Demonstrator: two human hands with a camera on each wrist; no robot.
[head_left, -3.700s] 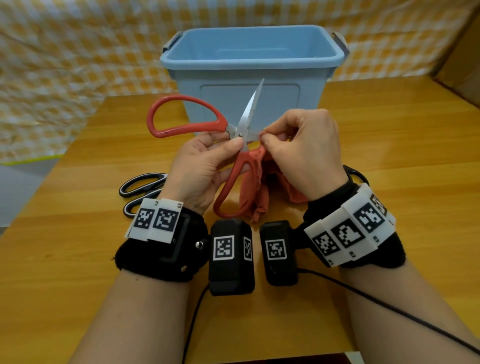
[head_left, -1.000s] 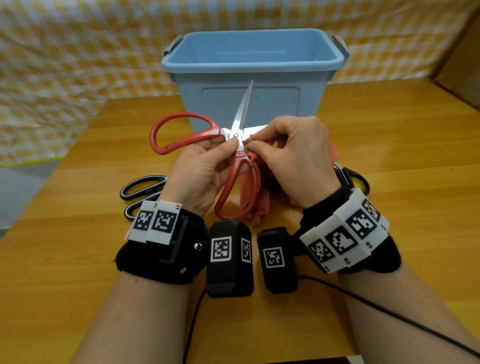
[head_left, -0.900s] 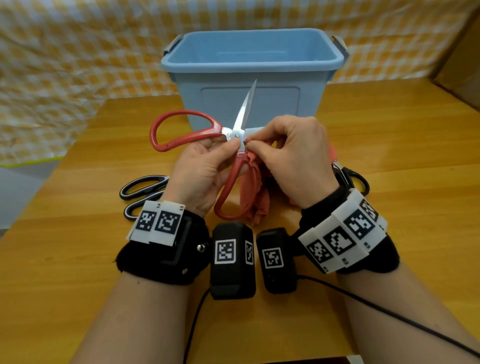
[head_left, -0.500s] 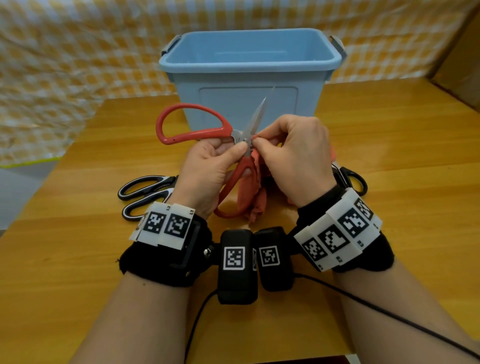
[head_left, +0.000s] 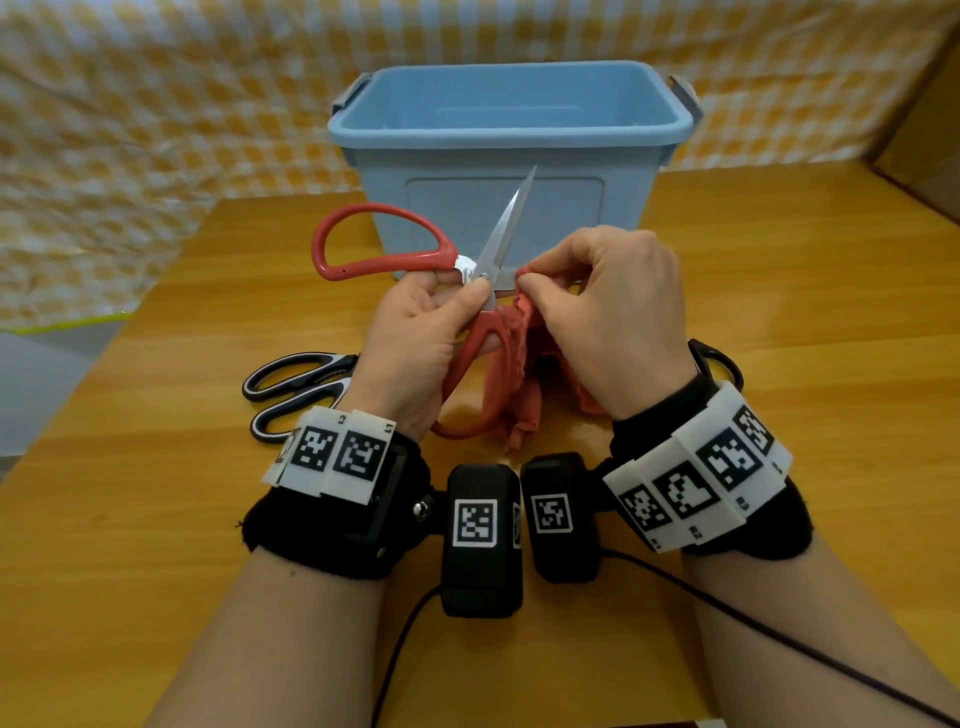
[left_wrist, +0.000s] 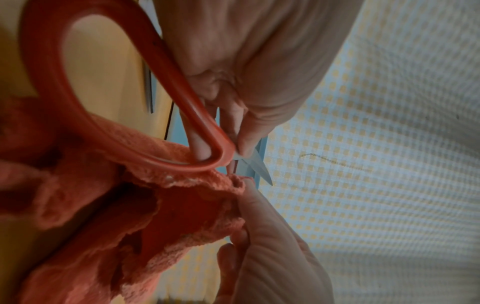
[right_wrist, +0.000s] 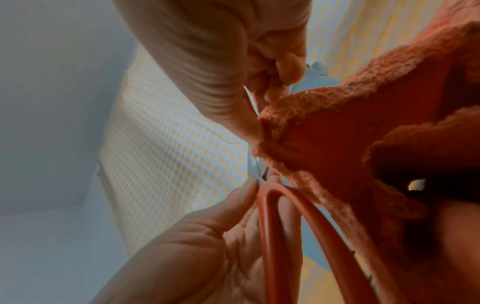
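Note:
Red-handled scissors (head_left: 389, 266) are held above the wooden table (head_left: 779, 291) with the blades spread, one blade pointing up toward the bin. My left hand (head_left: 431, 322) grips them at the pivot, thumb on the screw, and the lower handle loop (left_wrist: 103, 131) runs under the palm. My right hand (head_left: 613, 312) pinches a red-orange cloth (head_left: 519, 395) against the other blade beside the pivot. That blade is mostly hidden by the fingers. The cloth (right_wrist: 350, 133) hangs in folds below both hands, down to the table.
A light blue plastic bin (head_left: 509, 137) stands open right behind the hands. Black-and-white scissors (head_left: 296, 384) lie on the table to the left of my left wrist. A black handle loop (head_left: 719, 364) shows behind my right wrist. A checked cloth hangs behind the table.
Over the last second the raised blade has tipped a little to the right. My wrists have drawn closer together. The cloth pinch has stayed at the blade by the pivot.

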